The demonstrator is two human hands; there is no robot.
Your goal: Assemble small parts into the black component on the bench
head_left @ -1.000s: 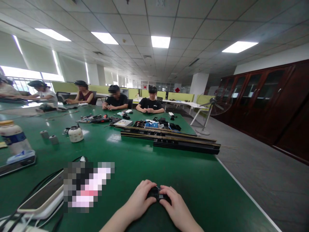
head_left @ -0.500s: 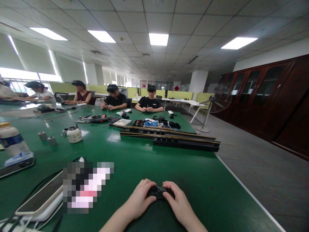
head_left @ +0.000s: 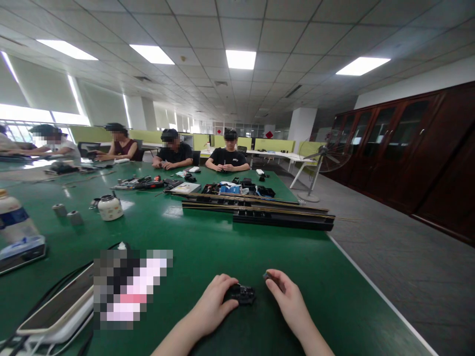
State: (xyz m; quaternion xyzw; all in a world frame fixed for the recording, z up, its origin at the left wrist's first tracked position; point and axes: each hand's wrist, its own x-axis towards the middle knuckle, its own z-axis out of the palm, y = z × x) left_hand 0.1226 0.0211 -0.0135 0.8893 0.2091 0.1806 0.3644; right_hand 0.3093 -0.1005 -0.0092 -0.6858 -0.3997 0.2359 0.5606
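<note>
On the green table (head_left: 208, 252) near me lies a small black device (head_left: 244, 293), perhaps a plastic housing with its inside showing; its exact kind is unclear. My left hand (head_left: 215, 301) grips its left end between thumb and fingers. To the right and apart from it, my right hand (head_left: 285, 295) pinches a small dark piece (head_left: 266, 276) between thumb and fingertips. That piece is too small to name.
Left of my hands, a white-cased phone (head_left: 55, 301) lies among cables. Further left are a jar (head_left: 110, 207), grey rolls (head_left: 75, 217) and a bottle (head_left: 15, 217). Long black rails (head_left: 284, 220) with thin rods lie ahead. Several people sit beyond, one opposite (head_left: 227, 159).
My right hand has come off the black device and moved right, with a small dark piece in its fingertips. My left hand still grips the device. The view has shifted slightly.
</note>
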